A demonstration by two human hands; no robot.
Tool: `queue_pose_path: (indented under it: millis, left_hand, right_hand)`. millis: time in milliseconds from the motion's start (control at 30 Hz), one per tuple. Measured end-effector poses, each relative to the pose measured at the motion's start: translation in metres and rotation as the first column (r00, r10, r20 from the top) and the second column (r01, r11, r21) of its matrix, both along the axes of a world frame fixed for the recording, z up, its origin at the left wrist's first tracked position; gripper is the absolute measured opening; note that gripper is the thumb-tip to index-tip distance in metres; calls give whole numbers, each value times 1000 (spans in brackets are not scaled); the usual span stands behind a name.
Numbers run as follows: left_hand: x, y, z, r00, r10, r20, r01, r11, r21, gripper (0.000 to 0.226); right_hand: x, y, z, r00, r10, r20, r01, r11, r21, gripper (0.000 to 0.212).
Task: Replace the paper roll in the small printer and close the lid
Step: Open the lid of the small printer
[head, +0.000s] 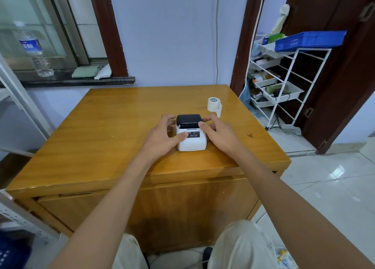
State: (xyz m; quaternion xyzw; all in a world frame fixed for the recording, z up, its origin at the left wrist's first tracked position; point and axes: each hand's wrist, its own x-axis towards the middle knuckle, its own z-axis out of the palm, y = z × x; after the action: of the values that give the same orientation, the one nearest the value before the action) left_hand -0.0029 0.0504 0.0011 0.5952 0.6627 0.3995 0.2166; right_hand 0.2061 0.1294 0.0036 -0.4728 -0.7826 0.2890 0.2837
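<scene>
The printer [191, 134] is set near the middle of the worktop [113, 126], its white body toward the person and its black lid [189, 120] at the far end. The lid appears shut or nearly so; whether a roll is inside cannot be told. The printer is judged light and rigid, with smooth plastic sides that may slide on the glossy wood, so it is best steadied at both flanks while the lid is lifted at its front edge or side catches. The lid hinge is probably the frail part and should not be forced.

The roll [214, 105] is stood on end, well apart from the printer, toward the far right of the worktop, with a loose tail hanging beside it. It is judged very light and easily crushed or unwound, so it is best taken around its sides.

The left hand [162, 137] is laid against the printer's left flank, thumb resting on the white top, fingers spread toward the lid. The right hand [217, 132] is placed at the right flank, forefinger touching the lid's near corner. Neither grip is clamped; both are spread apart around the body. Both forearms are stretched forward from below.
</scene>
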Motion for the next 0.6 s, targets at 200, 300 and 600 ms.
queue_pose_path:
  millis: [200,300,600]
  left_hand:
    - [-2,-2,-1,997,-20,72,20,1000,2,76]
    - [-2,-2,-1,997,-28,74,27,1000,7,80]
    - [-4,0,-5,992,-48,118,46,999,18,101]
  right_hand:
    - [-9,1,8,996,-79,-36,77,995,-59,67]
    - [-17,6,19,994,-105,32,107,989,-99,99]
    - [-34,27,51,968,-72,240,158,918,-363,125]
